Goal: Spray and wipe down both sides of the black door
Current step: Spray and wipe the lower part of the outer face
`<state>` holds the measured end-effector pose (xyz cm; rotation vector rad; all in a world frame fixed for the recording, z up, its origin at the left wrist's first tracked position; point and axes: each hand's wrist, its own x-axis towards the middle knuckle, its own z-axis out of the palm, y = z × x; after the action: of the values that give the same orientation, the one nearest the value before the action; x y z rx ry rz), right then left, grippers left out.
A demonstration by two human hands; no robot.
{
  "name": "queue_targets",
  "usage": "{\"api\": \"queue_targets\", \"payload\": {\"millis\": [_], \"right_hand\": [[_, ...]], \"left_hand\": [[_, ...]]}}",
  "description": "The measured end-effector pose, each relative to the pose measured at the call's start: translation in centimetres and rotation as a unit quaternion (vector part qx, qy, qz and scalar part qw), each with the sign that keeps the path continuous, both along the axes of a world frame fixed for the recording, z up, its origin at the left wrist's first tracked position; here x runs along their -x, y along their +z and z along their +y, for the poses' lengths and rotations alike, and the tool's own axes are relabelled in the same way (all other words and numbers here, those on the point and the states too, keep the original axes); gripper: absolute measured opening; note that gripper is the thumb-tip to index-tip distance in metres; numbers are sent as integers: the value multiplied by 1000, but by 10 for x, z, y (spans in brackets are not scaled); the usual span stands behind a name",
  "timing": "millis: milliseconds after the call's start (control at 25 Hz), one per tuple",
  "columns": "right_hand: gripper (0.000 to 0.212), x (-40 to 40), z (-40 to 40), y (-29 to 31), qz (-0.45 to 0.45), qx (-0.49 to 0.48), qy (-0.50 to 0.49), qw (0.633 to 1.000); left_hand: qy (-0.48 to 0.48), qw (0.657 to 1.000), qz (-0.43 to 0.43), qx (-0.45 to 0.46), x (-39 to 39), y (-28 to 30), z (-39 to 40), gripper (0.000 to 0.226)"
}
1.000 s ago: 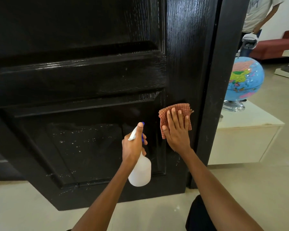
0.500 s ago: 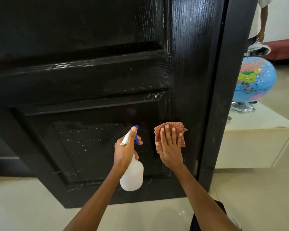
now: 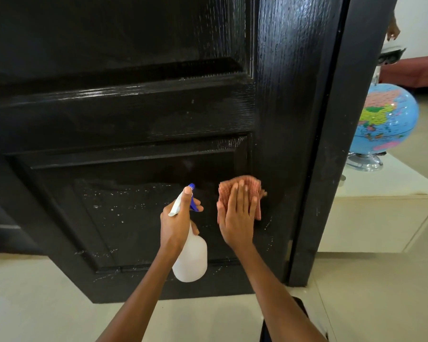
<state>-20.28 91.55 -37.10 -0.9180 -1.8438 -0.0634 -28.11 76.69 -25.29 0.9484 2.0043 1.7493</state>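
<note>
The black panelled door (image 3: 134, 114) fills most of the head view, with spray droplets on its lower panel. My left hand (image 3: 177, 223) grips a white spray bottle (image 3: 192, 257) by its neck, the blue nozzle pointing at the door. My right hand (image 3: 237, 215) presses a red checked cloth (image 3: 245, 187) flat against the door's lower right stile, fingers straight. The cloth is mostly hidden under the palm.
The black door frame (image 3: 331, 144) stands just right of the cloth. Beyond it a globe (image 3: 386, 119) sits on a low white cabinet (image 3: 381, 213). Another person's hand (image 3: 392, 30) shows at the top right. Pale tiled floor (image 3: 47, 304) lies below.
My right hand has slid the cloth down and a little left along the door's right stile. My left hand with the bottle has stayed beside it.
</note>
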Motion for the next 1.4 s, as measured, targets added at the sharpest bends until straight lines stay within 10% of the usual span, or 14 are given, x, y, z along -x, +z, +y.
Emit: {"api": "queue_targets", "payload": {"millis": [160,400,560,840,1200,1400], "right_hand": [[71,-8,-10,-38,-37,47,20,998],[65,20,17,115,67,-60,-13,996],[66,24,18,93,75,-79,-1,994],[73,11,-2,-69,-31,13,26,999],[61,95,-37,75,-90,-148,61,983],[64,125,-74,21,-282,-220,121,926]], "left_hand": [[22,1000,2,4,-5,-3,3,59],[79,997,4,-12,1,6,-2,55],[113,993,17,-21,11,6,-2,50],[133,991,14,-12,34,-10,-40,54],[135,989,28,-47,74,-5,-75,53],[126,990,32,-47,109,-16,-102,58]]}}
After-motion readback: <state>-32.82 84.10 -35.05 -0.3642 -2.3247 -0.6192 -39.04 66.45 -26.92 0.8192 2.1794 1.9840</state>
